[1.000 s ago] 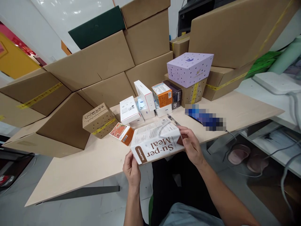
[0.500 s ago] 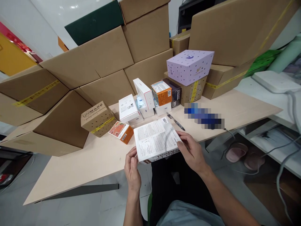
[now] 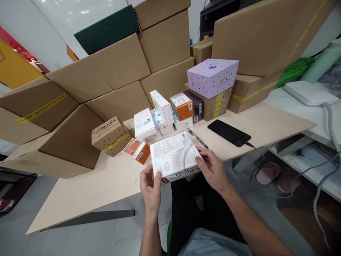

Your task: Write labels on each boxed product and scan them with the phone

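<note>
A white printed box (image 3: 174, 153) with dense small text on its upper face is held between both hands at the table's front edge. My left hand (image 3: 151, 185) grips its near left corner, the thumb pressed against the box. On the right side, my right hand (image 3: 211, 169) closes on the edge with the thumb on top. Just behind the box lies a black pen (image 3: 198, 138). An orange box (image 3: 137, 151) with a picture on it sits to the left, beside a brown carton (image 3: 110, 135) with yellow tape.
White boxes (image 3: 146, 124) stand mid-table near another orange box (image 3: 181, 106). A purple box (image 3: 212, 78) rests on a taped carton at the back right. A black phone (image 3: 229, 132) with a cable lies on the right. Large cardboard boxes (image 3: 106, 76) form a wall behind.
My left thumb has moved onto the box's near corner. The box has tilted slightly and shifted a little left, with my right hand moving along. The phone, earlier blurred out, now shows clearly.
</note>
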Available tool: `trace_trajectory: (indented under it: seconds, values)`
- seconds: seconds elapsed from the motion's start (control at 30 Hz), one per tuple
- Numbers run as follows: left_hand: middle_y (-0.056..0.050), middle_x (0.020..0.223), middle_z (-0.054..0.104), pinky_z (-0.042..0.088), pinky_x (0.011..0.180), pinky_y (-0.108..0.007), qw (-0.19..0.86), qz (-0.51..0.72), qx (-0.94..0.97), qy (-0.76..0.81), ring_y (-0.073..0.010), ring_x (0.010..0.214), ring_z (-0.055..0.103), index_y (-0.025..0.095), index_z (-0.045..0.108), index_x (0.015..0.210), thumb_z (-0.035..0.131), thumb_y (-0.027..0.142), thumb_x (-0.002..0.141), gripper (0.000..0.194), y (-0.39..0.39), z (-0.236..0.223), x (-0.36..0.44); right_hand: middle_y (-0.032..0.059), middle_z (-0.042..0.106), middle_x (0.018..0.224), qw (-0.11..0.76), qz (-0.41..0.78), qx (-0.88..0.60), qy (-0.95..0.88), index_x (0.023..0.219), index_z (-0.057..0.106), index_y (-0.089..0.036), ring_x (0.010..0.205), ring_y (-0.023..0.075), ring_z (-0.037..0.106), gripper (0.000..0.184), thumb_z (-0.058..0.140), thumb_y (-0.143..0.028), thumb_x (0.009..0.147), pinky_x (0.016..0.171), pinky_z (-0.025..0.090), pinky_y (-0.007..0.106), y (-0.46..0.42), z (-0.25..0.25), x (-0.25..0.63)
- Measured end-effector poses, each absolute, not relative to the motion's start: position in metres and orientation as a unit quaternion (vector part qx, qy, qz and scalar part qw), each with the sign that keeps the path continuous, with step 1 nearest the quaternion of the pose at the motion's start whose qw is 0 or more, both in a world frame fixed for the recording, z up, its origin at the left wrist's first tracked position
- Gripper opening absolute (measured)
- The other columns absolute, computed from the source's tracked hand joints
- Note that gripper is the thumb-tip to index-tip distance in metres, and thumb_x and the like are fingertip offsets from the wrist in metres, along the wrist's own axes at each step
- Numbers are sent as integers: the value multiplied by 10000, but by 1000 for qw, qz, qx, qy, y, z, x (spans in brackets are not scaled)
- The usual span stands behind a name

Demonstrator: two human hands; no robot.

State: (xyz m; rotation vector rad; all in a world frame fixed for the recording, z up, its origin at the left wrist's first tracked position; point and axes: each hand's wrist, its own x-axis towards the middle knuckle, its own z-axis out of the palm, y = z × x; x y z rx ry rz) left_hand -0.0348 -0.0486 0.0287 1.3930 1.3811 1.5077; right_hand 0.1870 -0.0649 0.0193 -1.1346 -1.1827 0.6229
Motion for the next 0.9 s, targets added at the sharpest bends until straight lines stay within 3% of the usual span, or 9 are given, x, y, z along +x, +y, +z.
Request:
trace_trajectory:
  seconds: [0.1, 0.17, 0.27, 0.37, 0.5, 0.57, 0.63, 0.8, 0.9]
  values:
    - [-113, 1185, 621, 549, 826, -339, 274, 566, 579, 519, -213, 1027, 641, 203, 547, 1215, 662, 406, 863, 422, -47, 26, -35, 100, 688, 1150, 596, 189, -558, -546, 906, 616, -221, 1029, 230, 667, 220, 521, -412, 959, 825, 553, 350, -52, 27, 204]
    - [-119, 1247, 572, 530, 879, -375, 169, 558, 627, 517, -225, 1099, 599, 216, 531, 1256, 640, 334, 883, 406, -49, 28, -35, 111, 686, 1040, 526, 102, -639, -551, 918, 655, -191, 905, 230, 671, 264, 537, -425, 944, 775, 538, 353, -39, 34, 218]
    - [-115, 1215, 573, 484, 967, -448, -19, 520, 715, 467, -256, 1169, 546, 208, 590, 1204, 641, 204, 868, 340, -56, 40, -26, 166, 653, 1024, 314, 48, -760, -566, 1032, 681, -118, 841, 264, 671, 321, 558, -395, 929, 732, 504, 372, -15, 45, 232]
    - [-100, 1121, 637, 481, 987, -465, -90, 460, 794, 387, -263, 1139, 552, 186, 633, 1123, 654, 116, 836, 295, -65, 55, -6, 209, 642, 1078, 137, 63, -796, -586, 1038, 688, -94, 894, 295, 686, 313, 530, -346, 940, 695, 470, 346, 5, 55, 230]
    - [-108, 1117, 682, 488, 997, -469, -103, 409, 824, 378, -288, 1153, 550, 159, 635, 1127, 686, 122, 821, 313, -69, 64, 22, 195, 694, 1032, 97, 78, -797, -590, 1002, 682, -107, 910, 291, 698, 270, 470, -265, 948, 672, 441, 324, 13, 56, 224]
    - [-115, 1138, 688, 495, 981, -468, -104, 394, 825, 392, -297, 1148, 557, 151, 630, 1150, 682, 154, 837, 317, -67, 64, 29, 175, 718, 932, 122, 80, -802, -579, 957, 674, -121, 878, 289, 701, 257, 466, -273, 943, 671, 436, 326, 9, 51, 227]
    - [-123, 1172, 688, 495, 964, -467, -112, 380, 824, 405, -309, 1151, 562, 145, 625, 1175, 679, 205, 856, 330, -64, 62, 33, 131, 716, 800, 203, 83, -801, -557, 906, 648, -146, 811, 270, 697, 213, 505, -304, 923, 680, 440, 326, 1, 47, 235]
    - [-127, 1211, 693, 484, 900, -445, -148, 345, 823, 425, -317, 1103, 607, 150, 630, 1203, 666, 353, 884, 380, -59, 55, 36, 2, 652, 641, 559, 194, -673, -443, 857, 505, -213, 542, 172, 622, 229, 604, -420, 865, 562, 482, 292, -20, 53, 239]
    - [-124, 1195, 705, 471, 885, -428, -169, 340, 820, 429, -311, 1081, 628, 151, 644, 1189, 661, 374, 888, 375, -58, 52, 38, -20, 654, 653, 686, 268, -546, -398, 897, 481, -227, 509, 148, 600, 197, 589, -391, 874, 495, 492, 270, -23, 69, 225]
